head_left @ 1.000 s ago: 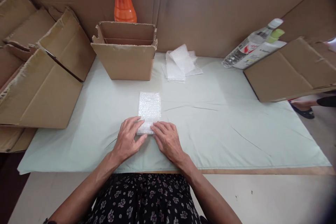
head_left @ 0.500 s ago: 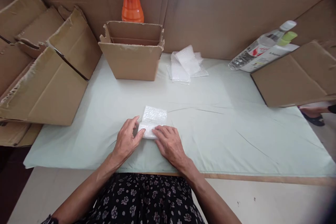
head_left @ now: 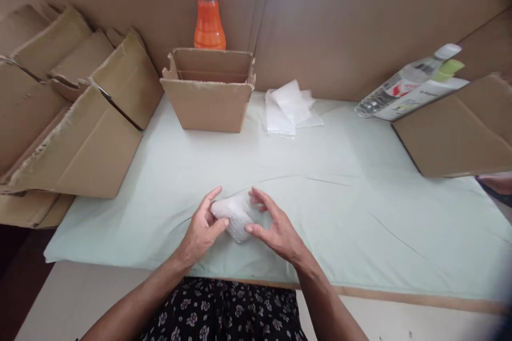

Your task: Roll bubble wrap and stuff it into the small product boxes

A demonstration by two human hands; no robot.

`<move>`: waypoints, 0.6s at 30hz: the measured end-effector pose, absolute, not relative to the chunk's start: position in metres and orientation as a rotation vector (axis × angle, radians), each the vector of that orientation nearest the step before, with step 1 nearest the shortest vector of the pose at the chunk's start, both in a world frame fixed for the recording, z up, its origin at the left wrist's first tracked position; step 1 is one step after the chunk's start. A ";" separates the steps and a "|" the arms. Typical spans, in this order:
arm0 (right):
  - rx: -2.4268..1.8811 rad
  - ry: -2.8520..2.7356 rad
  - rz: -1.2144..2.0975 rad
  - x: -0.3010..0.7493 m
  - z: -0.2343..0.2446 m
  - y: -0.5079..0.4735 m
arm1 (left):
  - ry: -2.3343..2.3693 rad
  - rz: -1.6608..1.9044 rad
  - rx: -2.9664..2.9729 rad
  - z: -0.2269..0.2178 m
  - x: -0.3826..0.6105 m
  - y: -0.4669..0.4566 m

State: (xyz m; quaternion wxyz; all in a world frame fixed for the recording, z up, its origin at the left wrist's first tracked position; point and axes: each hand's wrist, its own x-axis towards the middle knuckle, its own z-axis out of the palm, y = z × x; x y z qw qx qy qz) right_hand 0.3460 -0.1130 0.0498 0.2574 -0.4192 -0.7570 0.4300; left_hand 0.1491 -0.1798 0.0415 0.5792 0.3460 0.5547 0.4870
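We've a pale-green-clothed table (head_left: 320,234), cardboard wall (head_left: 340,26) behind. Our L fingers (head_left: 218,229) clamp the bubble-wrap pkg (head_left: 237,217) nr table's front edge; R fingers (head_left: 269,205) apart, thumb touching its rt side.

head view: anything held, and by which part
The bubble-wrap packet, by its left end in the left hand; right hand open, thumb at packet's edge.

Softly lit brown cardboard wall (head_left: 340,26) behind a table (head_left: 400,298) under pale green cloth (head_left: 320,218), pale floor (head_left: 92,290) below.
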 end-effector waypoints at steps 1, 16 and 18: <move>-1.108 -2.072 1.224 0.346 0.051 -0.109 | 1.315 1.124 0.891 0.043 0.146 -0.176; -1.420 -1.721 1.044 0.406 0.046 -0.094 | 2.117 1.024 2.470 0.143 0.028 0.039; -1.422 -1.689 0.976 0.414 0.051 -0.088 | 2.038 1.020 2.587 0.141 0.033 0.019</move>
